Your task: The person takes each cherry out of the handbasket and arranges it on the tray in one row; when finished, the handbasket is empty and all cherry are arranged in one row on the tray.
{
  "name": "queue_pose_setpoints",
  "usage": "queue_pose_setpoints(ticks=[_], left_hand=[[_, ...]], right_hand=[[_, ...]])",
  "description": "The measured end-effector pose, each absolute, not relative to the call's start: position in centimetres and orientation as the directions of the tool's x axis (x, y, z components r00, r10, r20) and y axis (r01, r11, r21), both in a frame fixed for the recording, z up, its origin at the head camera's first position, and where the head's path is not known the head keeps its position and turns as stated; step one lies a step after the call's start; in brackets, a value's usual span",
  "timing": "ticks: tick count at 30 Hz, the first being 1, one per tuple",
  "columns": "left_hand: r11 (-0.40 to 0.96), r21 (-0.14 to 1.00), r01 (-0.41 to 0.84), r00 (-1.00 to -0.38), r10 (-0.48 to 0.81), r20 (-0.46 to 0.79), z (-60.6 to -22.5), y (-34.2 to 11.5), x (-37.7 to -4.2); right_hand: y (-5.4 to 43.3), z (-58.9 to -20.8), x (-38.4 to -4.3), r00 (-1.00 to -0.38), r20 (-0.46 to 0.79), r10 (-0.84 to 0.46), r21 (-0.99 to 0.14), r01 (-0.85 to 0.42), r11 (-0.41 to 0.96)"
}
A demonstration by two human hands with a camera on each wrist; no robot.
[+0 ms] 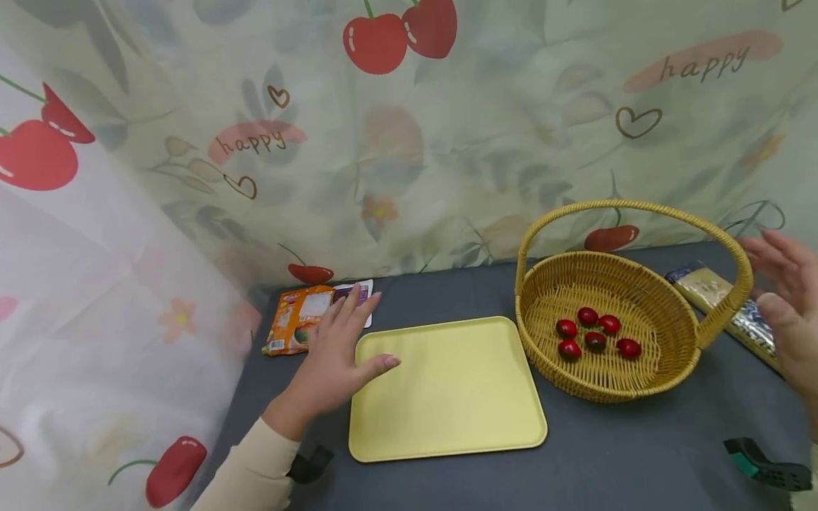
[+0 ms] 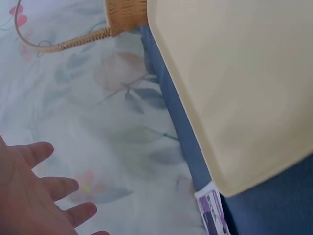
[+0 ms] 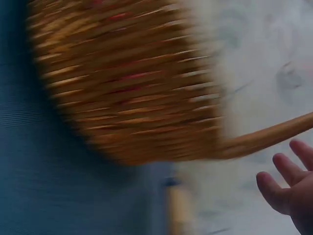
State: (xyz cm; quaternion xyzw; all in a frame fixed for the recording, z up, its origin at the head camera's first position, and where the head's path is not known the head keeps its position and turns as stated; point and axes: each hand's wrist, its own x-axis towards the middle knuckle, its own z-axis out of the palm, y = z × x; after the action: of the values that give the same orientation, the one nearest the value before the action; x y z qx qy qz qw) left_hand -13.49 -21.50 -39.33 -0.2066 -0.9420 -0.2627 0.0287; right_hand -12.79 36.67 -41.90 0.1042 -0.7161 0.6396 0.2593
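In the head view a pale yellow tray point(image 1: 447, 390) lies flat on the table. My left hand point(image 1: 339, 362) hovers over its left side, fingers spread and holding nothing; the left wrist view also shows that hand point(image 2: 44, 191) with its fingers apart. To the right stands a wicker basket point(image 1: 607, 387) with a tall arched handle, and several dark red round fruits point(image 1: 596, 342) lie on its bottom. My right hand point(image 1: 789, 298) is just right of the basket handle, fingers extended, nothing held. The right wrist view is blurred, with the basket point(image 3: 132, 107) beside that hand.
An orange packet point(image 1: 290, 323) and a white-and-purple packet point(image 1: 367, 291) lie behind my left hand. Right of the basket is a long gold-and-silver packet point(image 1: 709, 291). A patterned cloth point(image 1: 447, 199) hangs along the back and left of the dark table point(image 1: 607, 454).
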Motion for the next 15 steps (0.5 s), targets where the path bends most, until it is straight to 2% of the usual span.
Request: queue_pose_setpoints(ticks=[3, 9, 15], left_hand=[[0.747, 0.513, 0.423, -0.903, 0.396, 0.168, -39.6, -21.0, -13.5], [0.688, 0.568, 0.453, -0.885, 0.425, 0.19, -39.9, -19.9, -13.7], [0.585, 0.662, 0.468, -0.868, 0.446, 0.22, -40.2, -18.5, -13.9]], right_hand=[[35.9, -44.7, -12.4, -0.889, 0.436, 0.139, -0.896, -0.414, 0.159], [35.1, -49.4, -12.6, -0.937, 0.334, 0.098, -0.936, -0.342, -0.08], [34.6, -51.5, -12.8, -0.943, 0.328, 0.051, -0.899, -0.328, -0.292]])
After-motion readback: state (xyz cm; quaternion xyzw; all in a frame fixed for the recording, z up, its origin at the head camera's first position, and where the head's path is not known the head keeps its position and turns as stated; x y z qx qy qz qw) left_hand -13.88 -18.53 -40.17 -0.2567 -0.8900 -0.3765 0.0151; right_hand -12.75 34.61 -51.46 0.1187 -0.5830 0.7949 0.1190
